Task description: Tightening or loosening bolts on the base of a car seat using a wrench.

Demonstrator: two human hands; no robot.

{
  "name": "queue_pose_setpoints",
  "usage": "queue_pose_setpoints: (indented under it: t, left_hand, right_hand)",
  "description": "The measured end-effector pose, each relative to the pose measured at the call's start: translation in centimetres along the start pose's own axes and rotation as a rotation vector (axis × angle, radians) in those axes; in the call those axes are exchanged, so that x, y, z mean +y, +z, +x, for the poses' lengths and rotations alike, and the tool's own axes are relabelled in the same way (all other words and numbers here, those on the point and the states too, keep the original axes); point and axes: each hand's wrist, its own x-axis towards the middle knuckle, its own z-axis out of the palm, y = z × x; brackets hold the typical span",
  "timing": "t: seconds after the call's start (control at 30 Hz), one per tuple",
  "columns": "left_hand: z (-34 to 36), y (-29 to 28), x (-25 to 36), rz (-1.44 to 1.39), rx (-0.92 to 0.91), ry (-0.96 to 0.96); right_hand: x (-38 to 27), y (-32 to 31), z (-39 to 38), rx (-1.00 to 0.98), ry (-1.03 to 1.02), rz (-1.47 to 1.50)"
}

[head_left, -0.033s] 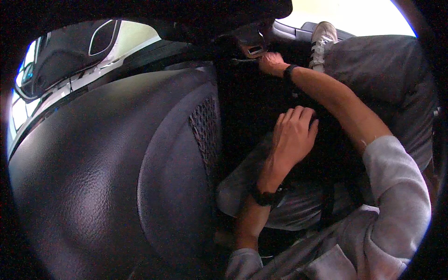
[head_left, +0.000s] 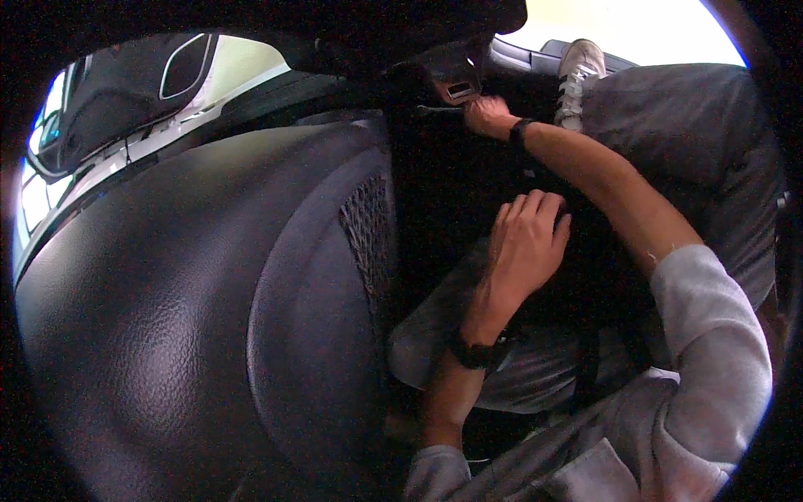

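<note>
At top centre my right hand reaches into a dark recess, fingers bent and partly blurred, just below a metal-edged slot in a dark fitting. I cannot tell what those fingers hold. Nearer me, my left hand is palm-down with curled fingers over something black that I cannot make out, its thumb to the right. Both wrists wear black bands.
A black leather seat or panel with a mesh pocket fills the left. A car door shows at upper left. My grey-trousered leg and white shoe are at upper right, a dark overhang above.
</note>
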Motion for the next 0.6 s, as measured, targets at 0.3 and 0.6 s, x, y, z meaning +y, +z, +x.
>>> queue_pose_setpoints:
  t: [0.3, 0.6]
  left_hand:
    - [0.1, 0.6, 0.2, -0.015, 0.015, 0.014]
    - [0.2, 1.3, 0.0, -0.021, 0.011, 0.019]
  right_hand:
    - [1.2, 1.0, -1.6, -0.049, -0.028, 0.068]
    - [-1.3, 2.5, -4.4, -0.063, 0.007, 0.403]
